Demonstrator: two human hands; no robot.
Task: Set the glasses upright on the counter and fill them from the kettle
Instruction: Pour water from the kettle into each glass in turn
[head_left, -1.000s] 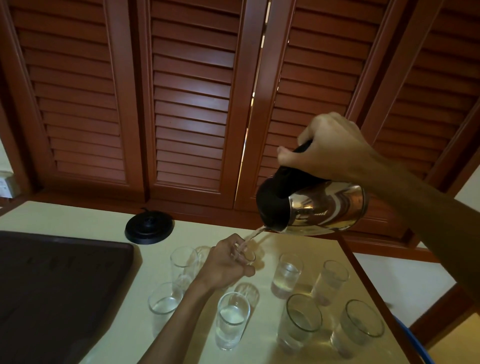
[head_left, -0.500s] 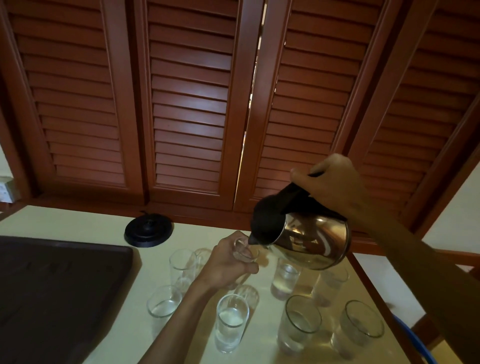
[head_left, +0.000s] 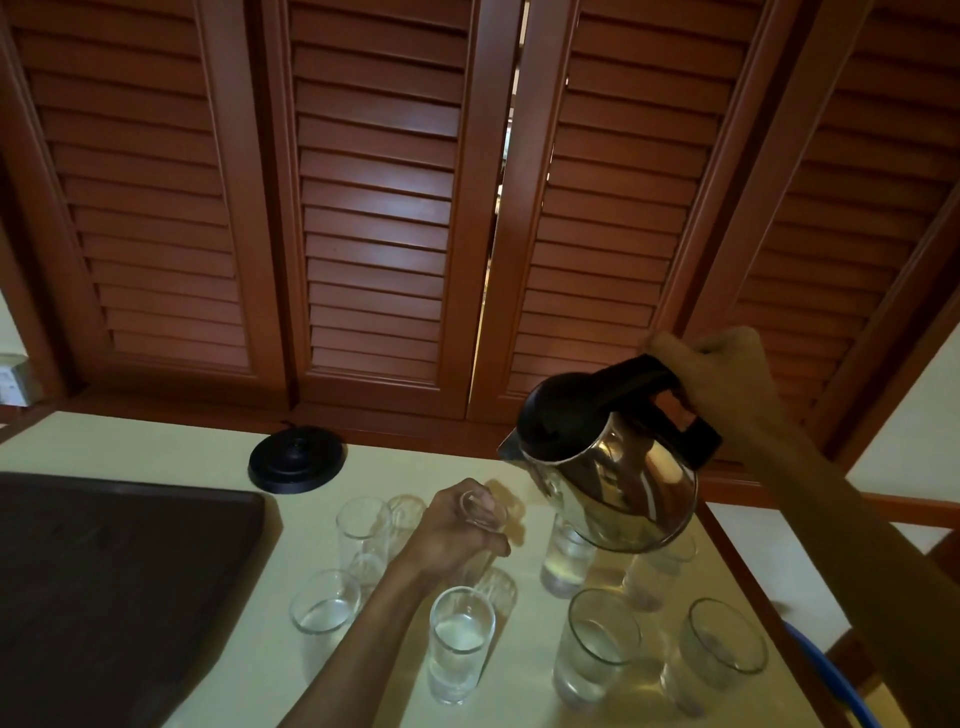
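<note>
My right hand (head_left: 722, 374) grips the black handle of a steel kettle (head_left: 618, 483), held nearly upright above the right-hand glasses, spout pointing left, no water running. My left hand (head_left: 457, 530) is wrapped around a clear glass (head_left: 480, 512) standing on the cream counter (head_left: 171, 452). Several more clear glasses stand upright around it: a tall empty-looking one (head_left: 361, 530), a short one (head_left: 324, 603), one with water in front (head_left: 460, 644), and wider ones at the right (head_left: 597, 649) (head_left: 719, 654). Two glasses behind the kettle are partly hidden.
The black kettle base (head_left: 297, 460) sits at the back of the counter. A dark tray (head_left: 104, 582) covers the counter's left part. Wooden louvred shutters (head_left: 374, 208) rise behind. The counter's wooden right edge (head_left: 748, 587) is close to the right glasses.
The kettle was tipped and pouring into the glass in my left hand; it has since swung upright and moved right and down. My left hand has stayed on its glass.
</note>
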